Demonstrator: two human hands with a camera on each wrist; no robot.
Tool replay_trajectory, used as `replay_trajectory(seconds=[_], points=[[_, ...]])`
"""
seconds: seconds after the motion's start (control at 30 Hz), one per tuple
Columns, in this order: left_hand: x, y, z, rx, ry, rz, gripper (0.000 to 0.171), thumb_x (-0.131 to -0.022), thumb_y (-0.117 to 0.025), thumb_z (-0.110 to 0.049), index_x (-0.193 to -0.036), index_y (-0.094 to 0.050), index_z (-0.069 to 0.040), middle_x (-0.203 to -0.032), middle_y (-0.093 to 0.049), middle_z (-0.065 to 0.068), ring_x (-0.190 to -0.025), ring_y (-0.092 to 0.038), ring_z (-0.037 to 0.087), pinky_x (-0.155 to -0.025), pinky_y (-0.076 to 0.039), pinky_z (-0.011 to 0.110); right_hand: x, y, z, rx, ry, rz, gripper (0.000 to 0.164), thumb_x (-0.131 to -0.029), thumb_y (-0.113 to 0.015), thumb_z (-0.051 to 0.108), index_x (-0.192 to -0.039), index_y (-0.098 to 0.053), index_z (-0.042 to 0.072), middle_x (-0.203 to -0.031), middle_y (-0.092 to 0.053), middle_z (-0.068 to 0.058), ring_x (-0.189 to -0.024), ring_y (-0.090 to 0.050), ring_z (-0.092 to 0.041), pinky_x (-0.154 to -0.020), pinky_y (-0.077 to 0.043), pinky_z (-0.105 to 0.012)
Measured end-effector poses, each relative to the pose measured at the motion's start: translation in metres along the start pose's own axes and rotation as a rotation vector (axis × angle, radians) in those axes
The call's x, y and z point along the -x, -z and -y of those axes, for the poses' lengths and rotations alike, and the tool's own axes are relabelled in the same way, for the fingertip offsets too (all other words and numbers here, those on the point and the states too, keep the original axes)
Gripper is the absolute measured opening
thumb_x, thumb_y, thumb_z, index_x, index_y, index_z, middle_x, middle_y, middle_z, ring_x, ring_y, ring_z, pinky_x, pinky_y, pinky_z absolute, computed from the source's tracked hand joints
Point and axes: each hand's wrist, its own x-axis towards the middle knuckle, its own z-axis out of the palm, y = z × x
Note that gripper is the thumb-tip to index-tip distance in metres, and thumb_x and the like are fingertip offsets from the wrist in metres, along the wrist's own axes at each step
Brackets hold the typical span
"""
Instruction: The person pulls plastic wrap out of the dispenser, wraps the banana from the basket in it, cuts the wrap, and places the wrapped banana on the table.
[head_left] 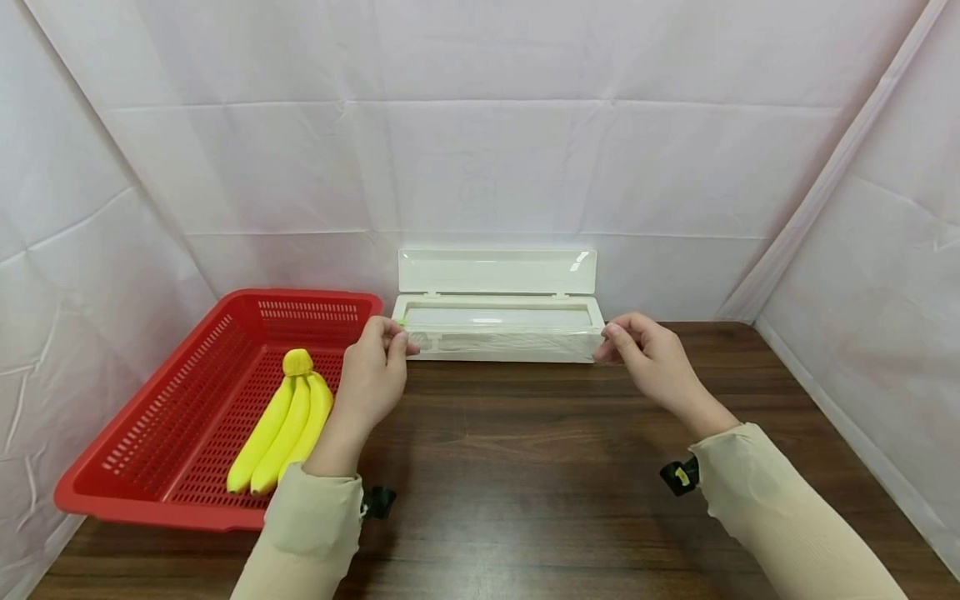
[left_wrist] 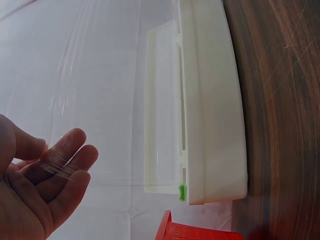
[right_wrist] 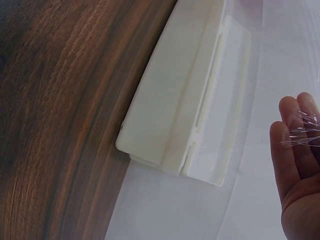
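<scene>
Clear plastic wrap stretches between my two hands, in front of a white wrap dispenser whose lid stands raised. My left hand pinches one corner of the film between thumb and fingers. At the other corner, my right hand pinches the film too. Both wrist views show the wrap gathered in creases over the fingers. A small green slider sits at the dispenser's left end.
To the left lies a red plastic basket holding a bunch of yellow bananas. Everything stands on a dark wooden table. White cloth walls enclose the back and both sides.
</scene>
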Motion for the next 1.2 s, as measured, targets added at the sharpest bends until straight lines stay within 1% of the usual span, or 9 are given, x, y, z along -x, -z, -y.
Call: replay_trajectory(seconds=[0.1,0.3,0.43,0.6,0.8,0.9,0.97,1.07,1.2], points=[[0.001,0.0,0.0,-0.005,0.0,0.002,0.011,-0.098,-0.048,-0.011,-0.104,-0.051,-0.003,-0.092,-0.072,0.011,-0.07,-0.057,0.022,-0.062,-0.043,0.028,0.001,0.0,0.0,-0.005,0.001,-0.002,0.022,-0.099,-0.048,0.017,-0.095,-0.059,-0.001,-0.077,-0.069,-0.014,-0.069,-0.064,0.003,-0.066,-0.054,-0.016],[0.001,-0.001,0.001,-0.018,-0.004,0.011,0.011,-0.098,-0.047,-0.012,-0.103,-0.05,-0.003,-0.09,-0.071,0.011,-0.068,-0.056,0.022,-0.061,-0.043,0.028,0.004,0.0,0.002,0.004,-0.002,0.001,0.021,-0.099,-0.049,0.017,-0.095,-0.06,0.0,-0.078,-0.07,-0.012,-0.071,-0.064,0.003,-0.067,-0.053,-0.015],[0.002,-0.001,0.002,-0.023,-0.004,0.02,0.011,-0.097,-0.049,-0.011,-0.104,-0.051,-0.003,-0.089,-0.071,0.011,-0.068,-0.055,0.021,-0.061,-0.043,0.028,0.006,0.0,0.002,0.018,-0.006,0.006,0.02,-0.099,-0.049,0.017,-0.096,-0.061,0.001,-0.079,-0.071,-0.009,-0.071,-0.064,0.001,-0.067,-0.054,-0.019],[0.004,-0.001,0.002,-0.022,0.018,0.051,0.013,-0.095,-0.053,-0.01,-0.106,-0.05,-0.003,-0.091,-0.07,0.011,-0.066,-0.053,0.02,-0.062,-0.046,0.027,0.01,-0.002,0.0,0.035,-0.02,0.005,0.022,-0.099,-0.048,0.02,-0.097,-0.061,0.002,-0.078,-0.071,-0.007,-0.07,-0.065,-0.004,-0.066,-0.055,-0.024],[0.007,0.001,0.001,-0.03,0.04,0.078,0.014,-0.096,-0.053,-0.013,-0.107,-0.049,-0.004,-0.093,-0.069,0.011,-0.064,-0.052,0.019,-0.062,-0.047,0.026,0.013,-0.004,-0.003,0.024,-0.029,0.009,0.022,-0.1,-0.047,0.023,-0.096,-0.06,0.005,-0.077,-0.07,-0.006,-0.071,-0.066,-0.005,-0.068,-0.057,-0.027],[0.008,0.001,0.001,-0.038,0.036,0.075,0.014,-0.096,-0.053,-0.013,-0.106,-0.049,-0.005,-0.093,-0.069,0.011,-0.062,-0.05,0.019,-0.06,-0.047,0.026,0.014,-0.005,-0.003,0.019,-0.025,0.006,0.02,-0.1,-0.047,0.022,-0.095,-0.059,0.006,-0.078,-0.07,-0.006,-0.071,-0.067,-0.007,-0.068,-0.057,-0.026],[0.008,0.001,0.001,-0.041,0.032,0.074,0.014,-0.096,-0.053,-0.013,-0.106,-0.049,-0.005,-0.092,-0.069,0.011,-0.06,-0.049,0.019,-0.058,-0.046,0.026,0.015,-0.006,-0.003,0.016,-0.024,0.003,0.019,-0.099,-0.048,0.021,-0.095,-0.059,0.006,-0.078,-0.07,-0.006,-0.072,-0.067,-0.007,-0.068,-0.056,-0.024],[0.009,0.001,0.001,-0.045,0.028,0.076,0.012,-0.096,-0.053,-0.013,-0.105,-0.049,-0.005,-0.09,-0.068,0.011,-0.058,-0.047,0.019,-0.056,-0.044,0.026,0.017,-0.006,-0.001,0.016,-0.02,0.003,0.019,-0.099,-0.048,0.019,-0.095,-0.06,0.004,-0.078,-0.07,-0.007,-0.072,-0.066,-0.003,-0.069,-0.056,-0.024],[0.01,0.001,0.002,-0.05,0.02,0.075,0.013,-0.095,-0.054,-0.013,-0.104,-0.051,-0.004,-0.089,-0.068,0.011,-0.058,-0.047,0.018,-0.056,-0.044,0.026,0.019,-0.006,0.0,0.023,-0.022,0.003,0.021,-0.099,-0.048,0.018,-0.095,-0.06,0.001,-0.078,-0.07,-0.007,-0.073,-0.065,0.0,-0.07,-0.055,-0.022]])
